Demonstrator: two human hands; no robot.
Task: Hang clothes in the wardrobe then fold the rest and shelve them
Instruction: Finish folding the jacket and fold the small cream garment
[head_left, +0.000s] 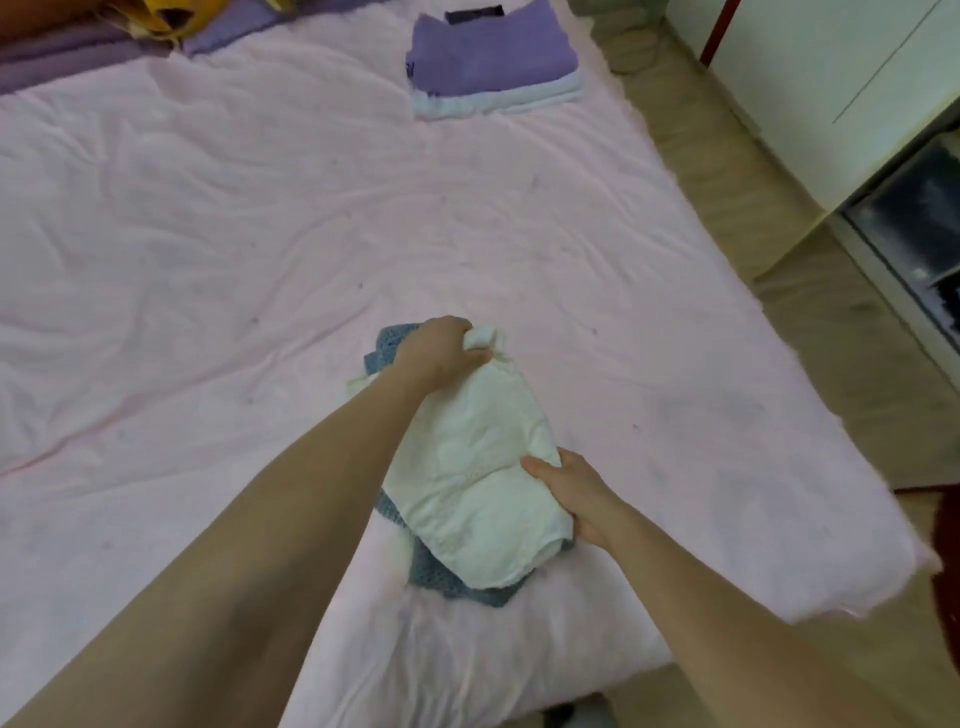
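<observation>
Broadly, the pink bed (208, 234) fills the view, with a pale wooden floor (737, 218) along its right side and a white wardrobe (831, 78) beyond, its lower part dark and open. At the far end of the bed lies a folded stack (493, 62), purple on top of a light blue layer. Nearer, a white garment (478, 467) sits bundled on top of a grey-blue knit (441, 571), both on the bed close to the person.

The left hand (441, 353) has its grip closed on the far, bunched end of the white garment. The right hand (576, 493) holds the near edge, thumb on top and fingers curled under.

The step in hand looks like folding the white piece. To do it well, I would lift it clear of the knit, shake out the bunched end, lay it flat on bare sheet, and smooth it before bringing the edges together, so the finished fold matches the stack's footprint.
</observation>
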